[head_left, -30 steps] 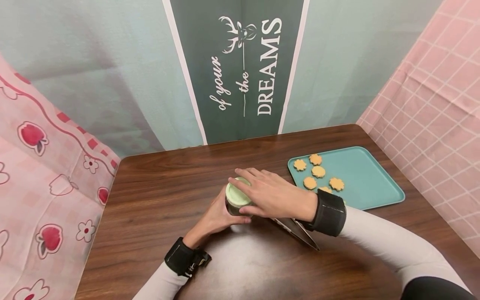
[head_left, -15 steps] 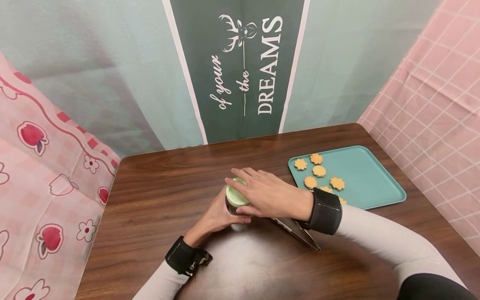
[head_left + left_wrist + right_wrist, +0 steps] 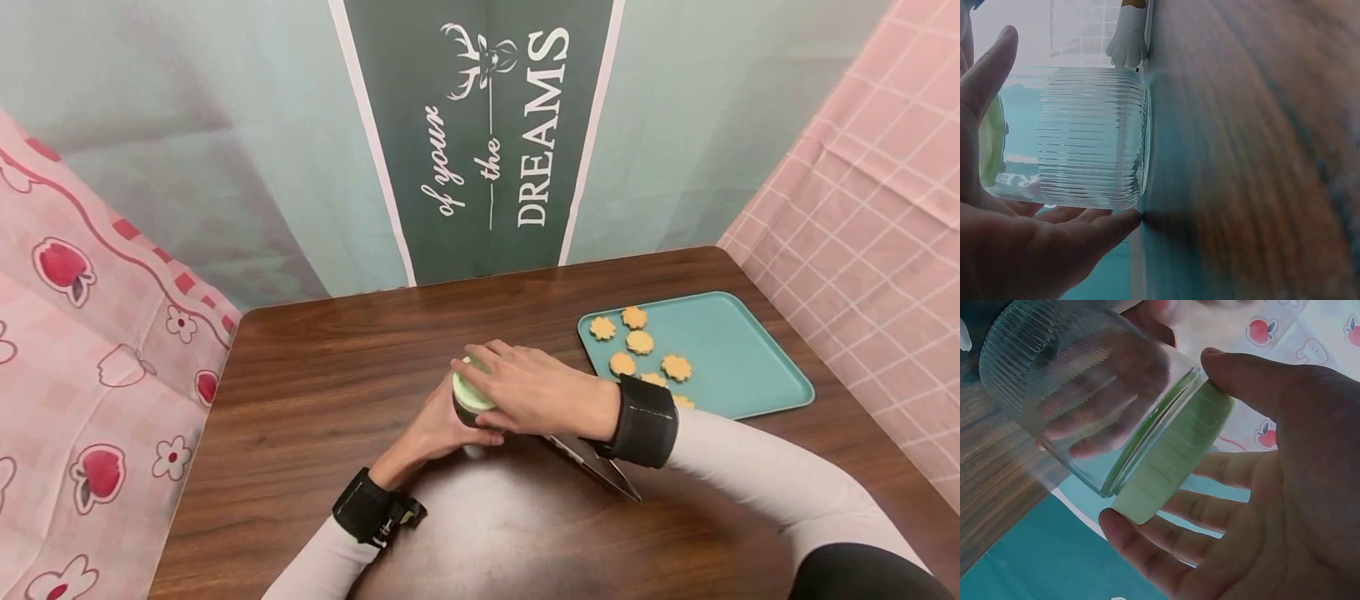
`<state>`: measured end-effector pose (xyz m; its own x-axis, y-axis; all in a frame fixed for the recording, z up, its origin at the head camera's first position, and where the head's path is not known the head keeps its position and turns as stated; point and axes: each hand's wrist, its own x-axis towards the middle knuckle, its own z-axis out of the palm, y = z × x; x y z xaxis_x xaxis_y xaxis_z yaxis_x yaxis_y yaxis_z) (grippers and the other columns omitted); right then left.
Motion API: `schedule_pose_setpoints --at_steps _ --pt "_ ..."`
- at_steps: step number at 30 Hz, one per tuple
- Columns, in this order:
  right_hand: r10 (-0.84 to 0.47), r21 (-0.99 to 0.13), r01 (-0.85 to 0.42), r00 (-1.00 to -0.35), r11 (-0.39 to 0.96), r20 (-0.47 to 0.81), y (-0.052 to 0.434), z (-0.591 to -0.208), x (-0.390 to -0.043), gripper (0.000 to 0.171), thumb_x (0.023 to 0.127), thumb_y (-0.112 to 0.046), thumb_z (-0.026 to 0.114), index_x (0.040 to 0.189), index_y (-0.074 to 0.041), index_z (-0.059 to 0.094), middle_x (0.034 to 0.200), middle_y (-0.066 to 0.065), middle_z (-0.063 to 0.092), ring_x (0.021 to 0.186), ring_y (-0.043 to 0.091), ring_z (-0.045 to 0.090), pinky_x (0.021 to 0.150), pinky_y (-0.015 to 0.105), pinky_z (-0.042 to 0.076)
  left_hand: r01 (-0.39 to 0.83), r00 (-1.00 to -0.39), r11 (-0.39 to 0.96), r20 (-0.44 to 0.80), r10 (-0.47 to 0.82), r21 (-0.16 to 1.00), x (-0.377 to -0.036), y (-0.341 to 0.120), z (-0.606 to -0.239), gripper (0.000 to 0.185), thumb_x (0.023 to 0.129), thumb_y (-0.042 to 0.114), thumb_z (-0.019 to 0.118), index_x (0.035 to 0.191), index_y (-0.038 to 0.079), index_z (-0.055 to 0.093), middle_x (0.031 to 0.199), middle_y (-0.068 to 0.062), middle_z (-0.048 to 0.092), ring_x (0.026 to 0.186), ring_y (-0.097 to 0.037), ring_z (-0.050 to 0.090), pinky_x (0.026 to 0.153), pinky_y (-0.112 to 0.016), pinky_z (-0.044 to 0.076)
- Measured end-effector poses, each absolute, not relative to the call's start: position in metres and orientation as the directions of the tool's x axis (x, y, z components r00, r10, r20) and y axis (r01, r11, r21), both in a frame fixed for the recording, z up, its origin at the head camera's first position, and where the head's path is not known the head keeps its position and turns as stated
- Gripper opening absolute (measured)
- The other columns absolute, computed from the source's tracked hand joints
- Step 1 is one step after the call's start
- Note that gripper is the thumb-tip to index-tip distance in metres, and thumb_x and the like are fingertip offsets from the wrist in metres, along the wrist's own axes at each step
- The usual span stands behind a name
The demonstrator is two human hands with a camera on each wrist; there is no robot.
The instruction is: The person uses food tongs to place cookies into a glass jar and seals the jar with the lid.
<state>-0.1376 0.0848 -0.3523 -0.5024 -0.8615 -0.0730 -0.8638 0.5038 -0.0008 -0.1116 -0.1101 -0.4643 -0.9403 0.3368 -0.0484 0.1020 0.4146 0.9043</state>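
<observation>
The left hand (image 3: 438, 429) grasps the ribbed clear glass jar (image 3: 1091, 137); the right hand (image 3: 536, 387) clasps its pale green lid (image 3: 1169, 465), not yet off.

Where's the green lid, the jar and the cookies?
lid (image 3: 1169, 465): right wrist view, its side wall.
jar (image 3: 1094, 137): left wrist view, ribbed glass side.
cookies (image 3: 639, 342): head view, middle cookie's top.

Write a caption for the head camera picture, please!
Left hand grips a ribbed glass jar while right hand grasps its green lid.
</observation>
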Motion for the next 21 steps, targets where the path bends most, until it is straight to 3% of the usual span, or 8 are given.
schedule_pose_setpoints --at_steps 12,21 --pt "-0.880 0.010 -0.881 -0.473 0.473 -0.046 0.0847 -0.3515 -0.1407 0.075 0.098 -0.046 0.075 0.157 -0.008 0.049 0.147 0.016 0.056 0.122 0.033 0.062 0.091 0.043 0.061 0.131 -0.939 0.396 -0.015 0.343 0.909 -0.1162 -0.1082 -0.4643 0.107 0.070 0.029 0.101 0.156 0.009 0.040 0.133 -0.007 0.063 0.115 -0.020 0.064 0.100 -0.042 0.052" --pt "-0.896 0.017 -0.896 -0.445 0.444 -0.020 0.0866 -0.3513 -0.1436 0.074 0.096 -0.045 0.078 0.154 -0.008 0.052 0.144 0.013 0.058 0.120 0.032 0.063 0.090 0.042 0.061 0.144 -0.938 0.378 0.005 0.346 0.914 -0.1157 -0.1080 -0.4646 0.103 0.070 0.032 0.101 0.153 0.012 0.043 0.129 -0.005 0.066 0.111 -0.019 0.065 0.098 -0.042 0.053"
